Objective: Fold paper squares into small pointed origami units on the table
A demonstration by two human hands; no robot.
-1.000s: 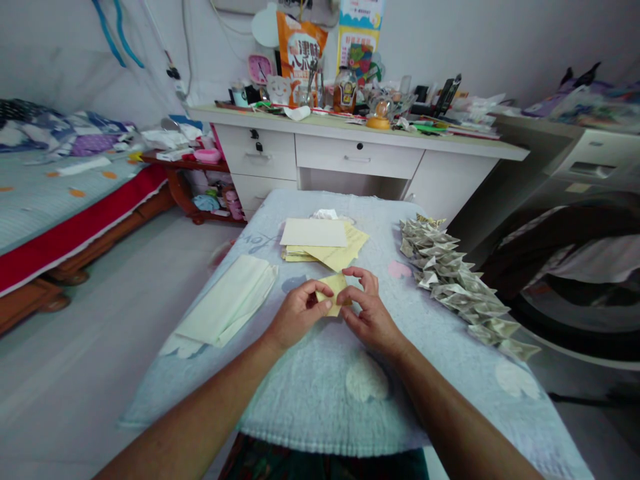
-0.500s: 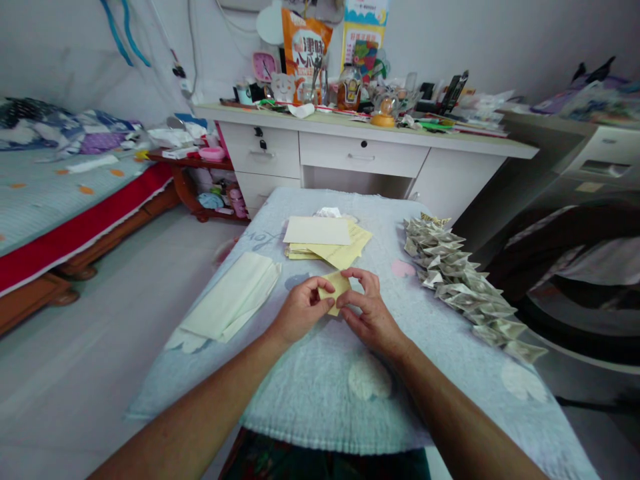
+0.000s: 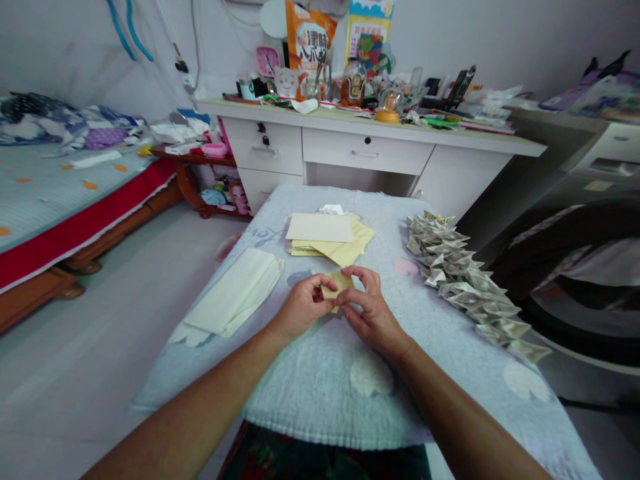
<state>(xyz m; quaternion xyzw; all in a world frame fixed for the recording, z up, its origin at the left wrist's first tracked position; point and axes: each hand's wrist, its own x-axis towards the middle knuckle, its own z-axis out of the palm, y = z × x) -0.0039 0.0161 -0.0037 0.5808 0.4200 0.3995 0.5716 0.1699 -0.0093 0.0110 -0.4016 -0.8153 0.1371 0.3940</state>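
Observation:
Between my two hands, just above the cloth-covered table, is a small piece of yellow paper (image 3: 340,283). My left hand (image 3: 303,303) pinches its left side between thumb and fingers. On the other side, my right hand (image 3: 371,307) grips the paper at its upper right corner and lower edge. Beyond them lies a stack of yellow paper (image 3: 345,252) with a white card (image 3: 320,227) on top. To the left rests a folded pale green sheet (image 3: 235,291). A long row of folded paper pieces (image 3: 460,283) stretches along the table's right side.
A pale blue cloth (image 3: 310,380) covers the table. Behind it stands a white desk (image 3: 367,148) crowded with jars, bags and small items. A bed (image 3: 85,193) is at the left, and a front-loading washing machine (image 3: 595,220) stands close on the right.
The right fingers have shifted slightly left across the yellow paper, near the left thumb. The view has moved a little; the other things stay in place.

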